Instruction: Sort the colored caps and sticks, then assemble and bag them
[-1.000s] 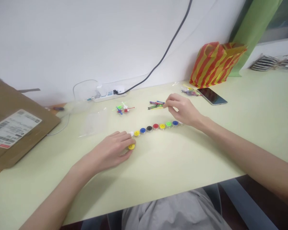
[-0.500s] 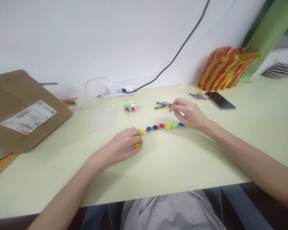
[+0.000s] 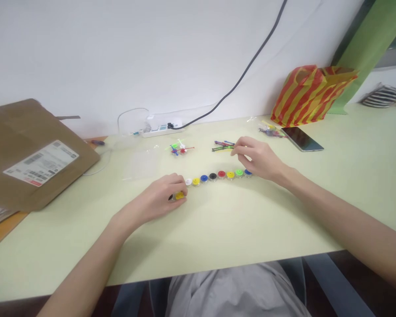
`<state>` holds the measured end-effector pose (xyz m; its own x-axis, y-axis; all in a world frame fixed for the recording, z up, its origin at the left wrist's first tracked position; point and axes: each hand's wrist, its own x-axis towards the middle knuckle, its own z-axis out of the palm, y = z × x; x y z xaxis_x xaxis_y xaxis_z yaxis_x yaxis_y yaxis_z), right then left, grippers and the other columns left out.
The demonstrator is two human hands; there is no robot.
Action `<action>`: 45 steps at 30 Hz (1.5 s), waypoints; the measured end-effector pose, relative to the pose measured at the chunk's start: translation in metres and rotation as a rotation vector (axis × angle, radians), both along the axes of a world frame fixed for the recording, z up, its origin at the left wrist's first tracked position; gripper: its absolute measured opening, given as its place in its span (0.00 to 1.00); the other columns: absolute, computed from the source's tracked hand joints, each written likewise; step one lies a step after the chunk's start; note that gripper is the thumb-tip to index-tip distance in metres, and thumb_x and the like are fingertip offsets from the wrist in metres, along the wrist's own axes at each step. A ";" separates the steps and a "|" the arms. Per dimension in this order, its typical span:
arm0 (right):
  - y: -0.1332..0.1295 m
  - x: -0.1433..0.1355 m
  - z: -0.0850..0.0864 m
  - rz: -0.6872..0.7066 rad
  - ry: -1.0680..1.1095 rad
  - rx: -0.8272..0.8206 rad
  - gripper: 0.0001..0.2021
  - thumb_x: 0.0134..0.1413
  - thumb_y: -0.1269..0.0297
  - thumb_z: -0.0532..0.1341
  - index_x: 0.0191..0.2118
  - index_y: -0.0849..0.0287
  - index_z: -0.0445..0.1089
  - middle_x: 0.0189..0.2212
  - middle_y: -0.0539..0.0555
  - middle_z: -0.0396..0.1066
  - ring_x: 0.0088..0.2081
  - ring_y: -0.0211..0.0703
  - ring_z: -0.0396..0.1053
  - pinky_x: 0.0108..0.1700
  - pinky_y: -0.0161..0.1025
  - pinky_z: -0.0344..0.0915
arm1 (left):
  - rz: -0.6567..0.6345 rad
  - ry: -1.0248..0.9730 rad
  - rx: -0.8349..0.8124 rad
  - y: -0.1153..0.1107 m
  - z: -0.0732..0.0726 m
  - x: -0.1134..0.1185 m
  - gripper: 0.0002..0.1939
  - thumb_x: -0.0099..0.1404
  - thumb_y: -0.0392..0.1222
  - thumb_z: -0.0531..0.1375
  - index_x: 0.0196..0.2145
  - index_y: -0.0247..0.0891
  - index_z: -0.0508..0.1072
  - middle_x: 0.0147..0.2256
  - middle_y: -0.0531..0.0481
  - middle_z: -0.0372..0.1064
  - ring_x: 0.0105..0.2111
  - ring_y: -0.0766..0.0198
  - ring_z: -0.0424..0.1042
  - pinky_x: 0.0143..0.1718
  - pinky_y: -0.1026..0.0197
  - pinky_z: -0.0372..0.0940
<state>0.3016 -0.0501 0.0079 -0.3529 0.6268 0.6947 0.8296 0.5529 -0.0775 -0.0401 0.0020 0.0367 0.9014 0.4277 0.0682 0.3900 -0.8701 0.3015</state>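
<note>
On the pale table (image 3: 218,229), several small round pieces lie in a row: white (image 3: 188,182), yellow (image 3: 196,181), blue (image 3: 203,178), black (image 3: 213,176), red (image 3: 221,174), yellow, green (image 3: 239,172) and blue. At the row's left end, my left hand (image 3: 163,196) has its fingers closed round a yellow piece (image 3: 179,195), with a black one beside it. My right hand (image 3: 259,156) is over the row's right end, its fingertips pinched by a pile of thin coloured sticks (image 3: 222,146); whatever they hold is too small to name.
Coloured spinner-like parts (image 3: 181,149) lie behind the row, near a clear plastic bag (image 3: 141,163) and a power strip (image 3: 161,126). A brown parcel (image 3: 29,132) is at left. A phone (image 3: 302,138), small bagged parts (image 3: 270,129) and a striped bag (image 3: 312,97) stand at right.
My left hand has moved left with the yellow piece, showing the white piece in the row and a black one by its fingers. My right hand has barely moved.
</note>
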 end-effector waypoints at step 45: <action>0.000 -0.009 0.000 0.057 -0.029 -0.052 0.14 0.60 0.80 0.52 0.37 0.58 0.72 0.37 0.57 0.74 0.37 0.44 0.70 0.35 0.40 0.61 | 0.129 0.161 0.401 0.156 0.002 -0.001 0.08 0.66 0.40 0.55 0.34 0.41 0.74 0.42 0.43 0.72 0.44 0.53 0.70 0.48 0.52 0.63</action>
<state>0.2922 -0.0499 0.0080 -0.4087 0.6403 0.6504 0.7994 0.5950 -0.0834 -0.0412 0.1584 0.0385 0.8552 0.5054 0.1146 0.5171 -0.8470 -0.1232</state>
